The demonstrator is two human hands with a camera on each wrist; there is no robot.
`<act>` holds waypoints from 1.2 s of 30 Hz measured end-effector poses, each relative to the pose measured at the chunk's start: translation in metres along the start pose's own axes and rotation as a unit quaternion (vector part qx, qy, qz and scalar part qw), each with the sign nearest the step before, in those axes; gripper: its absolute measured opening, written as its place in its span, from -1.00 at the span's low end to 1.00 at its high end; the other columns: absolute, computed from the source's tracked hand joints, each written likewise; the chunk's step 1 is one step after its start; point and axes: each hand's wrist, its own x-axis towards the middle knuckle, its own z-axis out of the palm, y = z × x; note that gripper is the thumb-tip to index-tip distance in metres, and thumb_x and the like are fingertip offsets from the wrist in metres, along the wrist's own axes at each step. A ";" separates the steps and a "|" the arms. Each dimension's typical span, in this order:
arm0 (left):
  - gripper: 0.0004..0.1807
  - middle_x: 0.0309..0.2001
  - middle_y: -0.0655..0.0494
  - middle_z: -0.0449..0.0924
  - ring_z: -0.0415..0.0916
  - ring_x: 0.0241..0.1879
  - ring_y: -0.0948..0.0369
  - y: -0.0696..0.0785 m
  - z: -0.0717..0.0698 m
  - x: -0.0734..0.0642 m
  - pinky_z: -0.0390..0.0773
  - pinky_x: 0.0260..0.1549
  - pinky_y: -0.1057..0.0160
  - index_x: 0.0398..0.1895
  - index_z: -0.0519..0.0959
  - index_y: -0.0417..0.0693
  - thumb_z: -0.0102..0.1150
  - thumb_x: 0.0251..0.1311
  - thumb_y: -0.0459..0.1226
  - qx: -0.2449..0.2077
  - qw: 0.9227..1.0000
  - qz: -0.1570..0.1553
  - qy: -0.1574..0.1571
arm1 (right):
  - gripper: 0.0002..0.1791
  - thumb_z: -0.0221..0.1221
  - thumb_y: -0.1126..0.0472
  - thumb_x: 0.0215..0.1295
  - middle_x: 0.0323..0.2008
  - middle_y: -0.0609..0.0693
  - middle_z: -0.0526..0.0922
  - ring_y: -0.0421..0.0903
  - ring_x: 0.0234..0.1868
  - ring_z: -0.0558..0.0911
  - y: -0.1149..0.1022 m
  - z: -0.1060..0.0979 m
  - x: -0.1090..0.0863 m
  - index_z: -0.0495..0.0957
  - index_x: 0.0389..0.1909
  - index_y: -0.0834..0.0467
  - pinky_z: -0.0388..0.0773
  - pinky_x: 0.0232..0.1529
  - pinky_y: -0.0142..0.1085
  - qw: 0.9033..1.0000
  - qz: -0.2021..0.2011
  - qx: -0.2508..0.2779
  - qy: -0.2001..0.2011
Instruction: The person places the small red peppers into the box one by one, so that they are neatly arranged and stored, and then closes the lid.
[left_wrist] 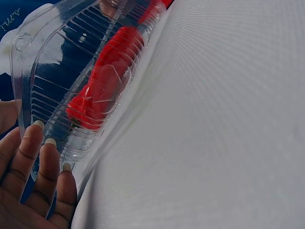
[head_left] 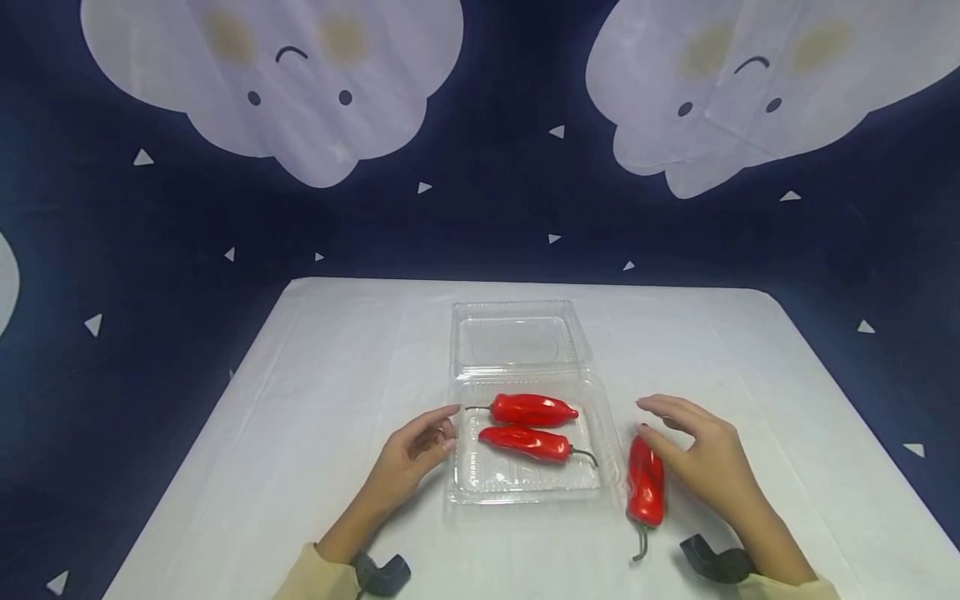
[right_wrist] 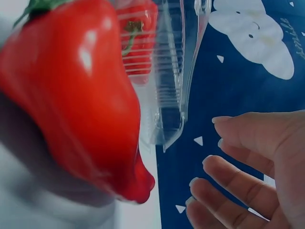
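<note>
Two red peppers, an upper one (head_left: 528,410) and a lower one (head_left: 525,443), lie side by side in a clear plastic container (head_left: 525,487), their stems pointing opposite ways. My left hand (head_left: 416,454) is at the container's left rim, fingers loosely bent with nothing held; its fingertips (left_wrist: 49,143) overlap the clear wall in the left wrist view. A third red pepper (head_left: 646,483) rests on the table right of the container, stem toward me. Over its far end hovers my right hand (head_left: 701,458), thumb and fingers apart; the right wrist view shows that pepper (right_wrist: 81,90) large beside the hand (right_wrist: 252,176).
The container's hinged lid (head_left: 517,337) lies folded back on the far side. A white cloth (head_left: 360,358) covers the table. Behind stands a dark blue backdrop (head_left: 510,208) with clouds and small triangles. Dark curved devices sit at both wrists, such as the left one (head_left: 382,575).
</note>
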 end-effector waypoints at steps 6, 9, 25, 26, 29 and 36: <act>-0.51 -0.13 0.08 0.60 0.57 -0.08 0.17 0.000 0.001 0.000 0.60 0.07 0.25 0.34 0.52 -0.12 0.28 0.36 -0.29 0.011 1.000 0.006 0.000 | -0.55 0.52 0.21 0.12 0.07 0.05 0.71 0.12 0.02 0.71 0.005 -0.001 -0.002 0.70 0.07 0.04 0.67 -0.09 0.04 1.000 0.019 0.003 -0.012; -0.51 -0.15 0.11 0.60 0.58 -0.10 0.18 -0.001 0.001 0.000 0.61 0.05 0.26 0.35 0.51 -0.13 0.27 0.37 -0.29 0.019 1.000 0.013 0.001 | -0.54 0.52 0.22 0.11 0.06 0.06 0.71 0.11 0.06 0.69 0.006 -0.001 -0.005 0.70 0.07 0.06 0.67 -0.10 0.00 1.000 0.025 0.004 -0.018; -0.49 -0.14 0.09 0.60 0.57 -0.09 0.18 0.001 0.000 0.000 0.60 0.07 0.26 0.35 0.51 -0.15 0.29 0.35 -0.29 0.015 1.000 0.004 0.002 | -0.52 0.49 0.11 0.19 0.09 0.15 0.68 0.19 0.06 0.67 0.016 0.007 -0.010 0.66 0.13 0.10 0.71 -0.14 -0.04 0.993 0.087 -0.002 -0.080; -0.49 -0.14 0.09 0.60 0.57 -0.10 0.18 0.001 0.000 0.000 0.60 0.06 0.26 0.35 0.51 -0.15 0.29 0.35 -0.30 0.013 1.000 0.005 0.002 | -0.51 0.49 0.10 0.18 0.10 0.16 0.68 0.19 0.07 0.67 0.016 0.007 -0.009 0.66 0.13 0.10 0.72 -0.13 -0.04 0.993 0.087 -0.002 -0.084; -0.50 -0.14 0.08 0.60 0.57 -0.11 0.18 -0.001 0.000 0.000 0.60 0.06 0.27 0.34 0.51 -0.13 0.29 0.35 -0.31 0.010 1.000 0.010 0.001 | -0.49 0.49 0.07 0.18 0.12 0.18 0.66 0.22 0.11 0.64 0.016 0.008 -0.007 0.66 0.14 0.10 0.70 -0.09 0.04 0.991 0.088 -0.001 -0.098; -0.50 -0.13 0.08 0.60 0.58 -0.08 0.17 -0.001 0.001 0.000 0.60 0.08 0.26 0.35 0.51 -0.09 0.29 0.35 -0.30 0.010 1.000 0.011 0.001 | -0.44 0.49 0.01 0.16 0.14 0.17 0.65 0.21 0.10 0.63 0.013 0.011 -0.003 0.65 0.17 0.08 0.62 0.04 0.18 0.986 0.096 -0.018 -0.134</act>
